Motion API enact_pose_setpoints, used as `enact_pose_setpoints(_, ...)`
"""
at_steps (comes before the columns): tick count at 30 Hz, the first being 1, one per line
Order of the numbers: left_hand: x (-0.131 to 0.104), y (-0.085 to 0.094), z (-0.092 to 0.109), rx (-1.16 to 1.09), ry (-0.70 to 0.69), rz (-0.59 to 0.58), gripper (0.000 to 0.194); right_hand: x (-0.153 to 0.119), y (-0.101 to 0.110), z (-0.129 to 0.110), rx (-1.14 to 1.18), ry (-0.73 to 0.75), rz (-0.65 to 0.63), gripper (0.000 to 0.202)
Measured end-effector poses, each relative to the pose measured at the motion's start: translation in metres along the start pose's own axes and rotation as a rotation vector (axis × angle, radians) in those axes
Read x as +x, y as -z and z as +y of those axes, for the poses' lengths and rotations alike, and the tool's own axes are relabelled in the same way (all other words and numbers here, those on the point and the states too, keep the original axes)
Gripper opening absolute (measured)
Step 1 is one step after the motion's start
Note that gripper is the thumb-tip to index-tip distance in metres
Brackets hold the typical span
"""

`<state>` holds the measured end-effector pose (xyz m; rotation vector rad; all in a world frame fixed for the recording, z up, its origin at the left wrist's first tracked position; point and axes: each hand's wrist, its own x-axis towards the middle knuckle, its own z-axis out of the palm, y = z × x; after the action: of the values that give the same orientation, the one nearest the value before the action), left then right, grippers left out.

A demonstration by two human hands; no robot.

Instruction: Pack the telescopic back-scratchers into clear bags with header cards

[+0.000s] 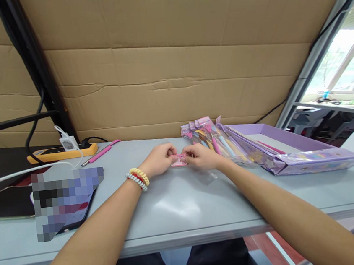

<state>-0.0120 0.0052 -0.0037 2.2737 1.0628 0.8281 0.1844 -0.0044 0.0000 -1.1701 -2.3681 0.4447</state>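
Observation:
Both hands meet at the middle of the table around a small pink printed card. My left hand, with beaded or twisted bands at the wrist, pinches the card's left end. At the other end, my right hand has its fingers closed on the card. A clear plastic bag trails from beneath my right hand; whether it is joined to the card I cannot tell. Just beyond that hand lies a pile of colourful pens in clear bags with pink and purple header cards.
An open purple box stands on the right, a pink stick inside. On the left are a phone-like device, a pink pen, a yellow power strip and a white cable. Cardboard walls the back.

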Motion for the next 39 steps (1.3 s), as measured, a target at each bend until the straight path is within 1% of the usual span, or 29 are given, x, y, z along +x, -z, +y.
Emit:
enact_pose_setpoints(2, -0.001, -0.003, 0.000, 0.032, -0.020, 0.010, 0.014, 0.001, 0.000, 0.001, 0.006, -0.014, 0.001, 0.027)
enact_pose_setpoints(5, -0.001, -0.004, -0.003, 0.135, -0.056, 0.033, 0.021, 0.000, 0.002, 0.002, 0.025, -0.035, 0.021, 0.028)
enact_pose_setpoints(7, 0.001, -0.001, -0.007, 0.226, -0.029, 0.097, 0.027, -0.001, 0.003, 0.001, 0.033, -0.050, 0.041, 0.027)
enact_pose_setpoints(9, 0.004, 0.006, -0.015, 0.330, 0.082, 0.198, 0.033, -0.001, 0.004, 0.000, 0.047, -0.065, 0.033, 0.024)
enact_pose_setpoints(13, 0.007, 0.027, -0.039, 0.545, 0.398, 0.388, 0.037, 0.000, 0.001, 0.001, 0.089, -0.109, -0.043, 0.017)
enact_pose_setpoints(14, 0.007, 0.033, -0.046, 0.595, 0.474, 0.425, 0.038, 0.000, 0.000, 0.001, 0.099, -0.115, -0.057, 0.018)
enact_pose_setpoints(16, 0.004, 0.043, -0.059, 0.661, 0.630, 0.495, 0.043, 0.000, -0.001, 0.000, 0.099, -0.116, -0.076, 0.028)
enact_pose_setpoints(18, 0.002, 0.051, -0.072, 0.657, 0.780, 0.557, 0.050, 0.000, -0.002, -0.001, 0.056, -0.105, -0.086, 0.036)
enact_pose_setpoints(20, 0.000, 0.056, -0.083, 0.607, 0.914, 0.605, 0.058, 0.000, -0.003, -0.002, -0.001, -0.091, -0.093, 0.035)
enact_pose_setpoints(23, -0.001, 0.061, -0.094, 0.537, 1.066, 0.625, 0.068, 0.001, -0.003, -0.004, -0.048, -0.081, -0.097, 0.032)
enact_pose_setpoints(25, -0.002, 0.064, -0.098, 0.517, 1.132, 0.617, 0.071, 0.001, -0.003, -0.006, -0.073, -0.082, -0.098, 0.033)
enact_pose_setpoints(27, -0.003, 0.067, -0.098, 0.511, 1.163, 0.606, 0.070, 0.001, -0.002, -0.007, -0.109, -0.088, -0.108, 0.033)
enact_pose_setpoints(29, -0.004, 0.069, -0.097, 0.520, 1.164, 0.600, 0.068, 0.000, -0.001, -0.008, -0.137, -0.099, -0.120, 0.034)
enact_pose_setpoints(32, -0.005, 0.068, -0.096, 0.568, 1.144, 0.602, 0.064, 0.000, 0.000, -0.007, -0.149, -0.109, -0.129, 0.034)
enact_pose_setpoints(35, -0.005, 0.064, -0.096, 0.630, 1.105, 0.594, 0.056, 0.000, 0.000, -0.006, -0.133, -0.109, -0.126, 0.034)
enact_pose_setpoints(37, -0.004, 0.064, -0.095, 0.662, 1.070, 0.560, 0.052, -0.001, 0.000, -0.005, -0.110, -0.100, -0.132, 0.035)
enact_pose_setpoints(39, -0.003, 0.065, -0.092, 0.669, 1.049, 0.490, 0.051, -0.001, 0.000, -0.004, -0.099, -0.095, -0.137, 0.036)
